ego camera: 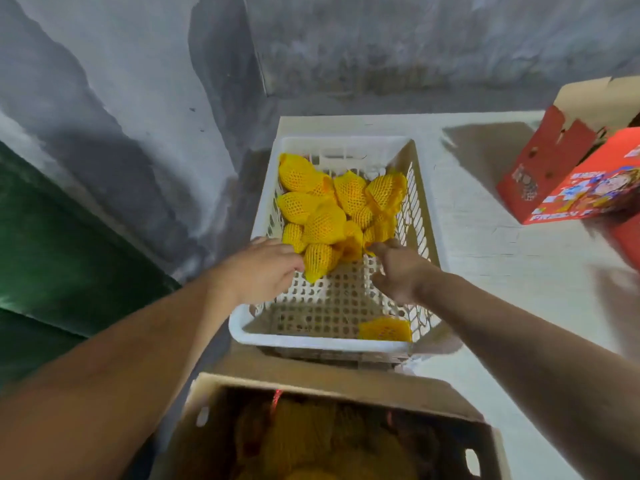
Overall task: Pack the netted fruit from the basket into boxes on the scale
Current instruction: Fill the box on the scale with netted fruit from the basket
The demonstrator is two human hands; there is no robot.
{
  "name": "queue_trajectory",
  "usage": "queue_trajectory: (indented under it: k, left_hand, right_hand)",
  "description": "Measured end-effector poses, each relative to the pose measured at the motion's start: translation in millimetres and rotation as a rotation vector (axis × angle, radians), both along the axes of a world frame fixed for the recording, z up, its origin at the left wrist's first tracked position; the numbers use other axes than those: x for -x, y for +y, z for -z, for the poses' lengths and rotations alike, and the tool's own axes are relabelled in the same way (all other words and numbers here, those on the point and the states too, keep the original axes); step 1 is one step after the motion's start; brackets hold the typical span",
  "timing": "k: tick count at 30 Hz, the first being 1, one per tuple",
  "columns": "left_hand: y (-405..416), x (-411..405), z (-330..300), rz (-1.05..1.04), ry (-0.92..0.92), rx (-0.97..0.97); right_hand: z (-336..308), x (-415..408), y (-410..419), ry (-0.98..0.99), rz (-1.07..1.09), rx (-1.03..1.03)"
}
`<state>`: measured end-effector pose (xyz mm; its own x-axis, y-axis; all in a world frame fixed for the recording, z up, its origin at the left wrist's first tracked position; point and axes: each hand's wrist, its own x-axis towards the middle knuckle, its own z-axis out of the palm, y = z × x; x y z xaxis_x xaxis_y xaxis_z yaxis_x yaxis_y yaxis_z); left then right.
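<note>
White plastic formed the slatted basket (332, 344), which stood on a pale surface (485, 258) and served as the centre of everything. Inside it, yellow-netted fruit (325, 223) lay heaped toward its far end, while one loose piece of yellow netting (385, 329) sat in its near right corner. Both hands reached into the basket from the near side. The left hand (263, 268) rested against the nearest fruit of the heap — whether its fingers gripped it could not be told. The right hand (398, 271) had its fingertips at the heap's right edge, seemingly pinching netting, though blur left that uncertain. Just nearer than the basket stood an open cardboard box (346, 386) already holding netted fruit. Right of the basket and beyond it, well apart, stood red printed boxes (568, 188).
</note>
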<state>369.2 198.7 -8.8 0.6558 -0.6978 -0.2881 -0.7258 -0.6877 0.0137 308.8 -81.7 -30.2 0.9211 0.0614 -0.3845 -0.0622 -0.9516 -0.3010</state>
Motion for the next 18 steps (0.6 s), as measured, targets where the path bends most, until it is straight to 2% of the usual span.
queue_trajectory:
  k: [2,7,10,12,14,18]
  left_hand:
    - [-6.0,-9.7,7.6,0.078,-0.074,-0.048]
    - [-16.5,-24.0,13.7,0.044,-0.130,0.062]
    - [-15.5,-24.6,17.8,0.020,-0.137,0.080]
    - [-15.7,-25.2,21.7,0.025,-0.151,0.052]
    - [-16.6,-27.1,22.6,0.028,-0.153,0.050]
    - [-16.7,-28.3,24.7,0.019,-0.184,0.082]
  right_hand:
    - [17.9,-23.6,-3.0,0.025,0.010,-0.012]
    - [46.0,-79.1,11.4,-0.051,-0.016,-0.077]
    - [53.6,-104.6,31.1,-0.137,-0.128,-0.080]
    - [60.6,-116.3,44.8,-0.173,-0.215,0.006]
    - [64.8,-122.8,53.1,-0.177,-0.185,0.083]
    - [57.9,-125.8,57.8,-0.147,-0.098,-0.047]
